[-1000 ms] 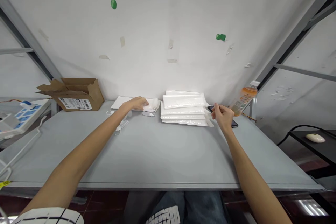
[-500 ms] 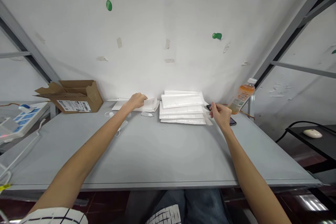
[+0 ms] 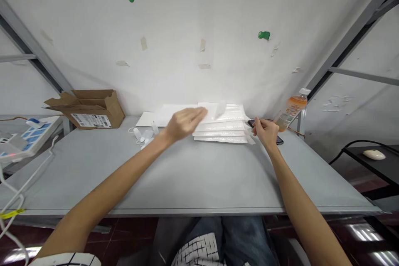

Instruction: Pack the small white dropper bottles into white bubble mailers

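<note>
My left hand (image 3: 185,124) is raised above the grey table (image 3: 193,183), in front of a stack of white padded envelopes (image 3: 221,131). Its fingers press on a large white envelope (image 3: 168,114), which spreads left and overlaps the top of the stack. At the stack's right end, my right hand (image 3: 264,132) curls over a black smartphone (image 3: 278,141). The hand hides most of the phone, so any grip on it is unclear. Small white plastic pieces (image 3: 145,135) lie left of my left hand.
An open cardboard box (image 3: 90,110) stands at the table's far left. An orange-labelled plastic bottle (image 3: 291,112) stands at the far right. A white power strip (image 3: 28,137) sits off the left side, and a computer mouse (image 3: 374,154) lies on a dark shelf at right.
My left hand has risen and moved right toward the stack, and the white envelope has shifted with it. My right hand has stayed nearly in place.
</note>
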Tool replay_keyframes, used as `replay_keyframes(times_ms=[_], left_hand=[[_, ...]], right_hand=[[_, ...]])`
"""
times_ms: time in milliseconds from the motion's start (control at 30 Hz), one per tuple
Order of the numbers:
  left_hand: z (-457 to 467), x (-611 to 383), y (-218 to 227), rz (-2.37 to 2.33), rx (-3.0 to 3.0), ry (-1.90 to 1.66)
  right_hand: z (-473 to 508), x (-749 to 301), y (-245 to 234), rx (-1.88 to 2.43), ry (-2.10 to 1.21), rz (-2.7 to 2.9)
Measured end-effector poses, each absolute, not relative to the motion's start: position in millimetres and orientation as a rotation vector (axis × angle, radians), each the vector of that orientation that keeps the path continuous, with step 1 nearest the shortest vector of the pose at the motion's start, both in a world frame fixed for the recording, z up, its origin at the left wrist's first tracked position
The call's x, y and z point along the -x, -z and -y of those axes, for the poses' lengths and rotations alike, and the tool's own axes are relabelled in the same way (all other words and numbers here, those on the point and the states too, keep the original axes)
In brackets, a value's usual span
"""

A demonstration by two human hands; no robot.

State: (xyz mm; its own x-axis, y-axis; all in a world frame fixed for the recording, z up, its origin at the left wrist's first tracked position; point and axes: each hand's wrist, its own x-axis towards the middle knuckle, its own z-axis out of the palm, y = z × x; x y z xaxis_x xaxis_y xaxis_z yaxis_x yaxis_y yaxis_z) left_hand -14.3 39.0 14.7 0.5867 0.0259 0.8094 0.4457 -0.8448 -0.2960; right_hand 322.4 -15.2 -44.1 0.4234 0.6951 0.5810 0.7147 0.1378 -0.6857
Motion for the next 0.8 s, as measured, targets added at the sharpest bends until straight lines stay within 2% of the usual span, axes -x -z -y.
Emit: replay_keyframes(times_ms=[100, 267, 400, 567, 667, 800], left_hand=[[-1.3, 4.0, 15.3, 0.234, 2.395, 1.074], [27.0, 10.0, 68.0, 0.357, 2.532, 0.934], [26.5, 25.8, 80.6, 0.545, 2.632, 0.75], [29.8, 37.4, 73.6, 0.682, 2.715, 0.757], [26.1, 40.4, 71.0, 0.712, 2.776, 0.814], [14.3, 48.6, 72.3, 0.623, 2.838, 0.872]], right_hand=[[14.9, -321.7, 43.9, 1.568, 0.012, 1.27], [16.3, -312.6, 35.3, 1.437, -0.24, 1.07], [20.1, -282.8, 20.9, 1.309, -0.266, 1.096], [0.5, -201.1, -2.7, 1.347, -0.373, 1.715], [-30.2, -139.8, -12.9, 1.386, -0.225, 2.214], [-70.4, -76.5, -3.0, 1.604, 0.015, 2.558]])
